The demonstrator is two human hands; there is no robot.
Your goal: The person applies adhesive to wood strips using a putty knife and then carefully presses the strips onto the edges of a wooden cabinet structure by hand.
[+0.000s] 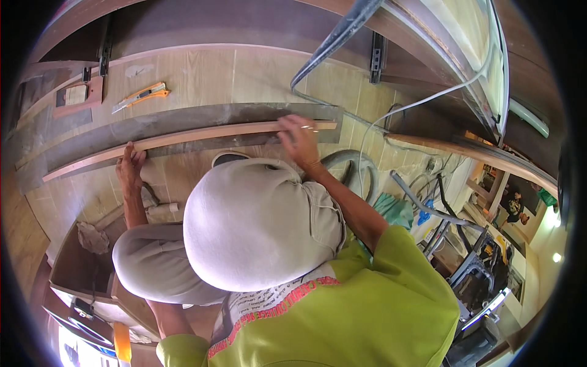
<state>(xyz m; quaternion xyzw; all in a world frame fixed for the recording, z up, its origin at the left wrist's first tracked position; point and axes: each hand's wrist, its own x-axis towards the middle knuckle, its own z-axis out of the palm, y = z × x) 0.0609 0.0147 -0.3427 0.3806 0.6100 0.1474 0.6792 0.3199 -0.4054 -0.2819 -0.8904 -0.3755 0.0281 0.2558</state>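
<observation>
A long, narrow wooden strip (pixel 208 134) lies lengthwise on a dark, dusty board (pixel 238 112) on the floor in front of me. My left hand (pixel 129 166) grips the strip's near edge left of the middle, its fingers closed against it. Toward the strip's right end, my right hand (pixel 299 139) is curled over it from above. A small, pale, shiny thing shows at the right hand's fingers, too small to make out. My raised knee (pixel 257 223) in pale trousers rises between my arms. Beyond the board rests a yellow utility knife (pixel 142 96).
A reddish flat piece with a pale block (pixel 76 95) lies at the far left. A grey hose (pixel 351 165) curves beside my right forearm, and a thin cable (pixel 422 101) crosses above. An open wooden box (pixel 92 263) stands left; tools (pixel 483 263) crowd the right.
</observation>
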